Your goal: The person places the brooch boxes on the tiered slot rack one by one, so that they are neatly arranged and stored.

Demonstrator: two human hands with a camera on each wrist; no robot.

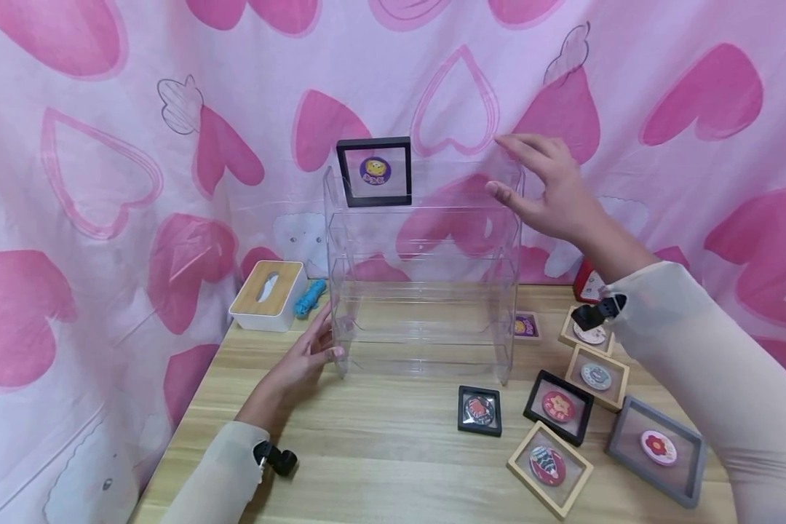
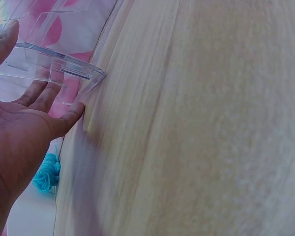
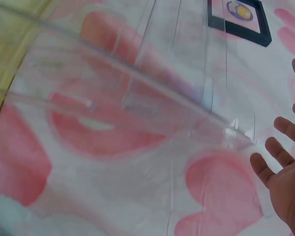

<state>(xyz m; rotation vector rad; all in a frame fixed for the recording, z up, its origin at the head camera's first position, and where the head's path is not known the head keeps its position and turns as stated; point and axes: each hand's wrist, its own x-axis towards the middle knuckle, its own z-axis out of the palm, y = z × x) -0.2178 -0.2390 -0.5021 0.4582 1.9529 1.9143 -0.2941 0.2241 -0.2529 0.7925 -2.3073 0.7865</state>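
A clear acrylic tiered rack (image 1: 422, 313) stands upright on the table. A black display frame (image 1: 375, 172) holding a round purple-and-yellow badge leans at the left of its top tier; the right wrist view shows part of this black frame (image 3: 239, 19). My left hand (image 1: 304, 356) is at the rack's lower left side, its fingers fairly straight along the outside and its thumb by the front edge. Seen from the left wrist, the hand (image 2: 29, 123) lies close against the clear panel (image 2: 64, 66). My right hand (image 1: 550, 185), fingers spread and holding nothing, hovers by the rack's top right corner.
Several framed badges lie at right, including a small black frame (image 1: 479, 411), a wooden frame (image 1: 582, 477) and a grey frame (image 1: 693, 491). A tissue box (image 1: 283, 273) and blue yarn (image 1: 310, 298) sit at left. A heart-patterned curtain (image 1: 249, 109) hangs behind. A red object (image 1: 586, 282) stands far right.
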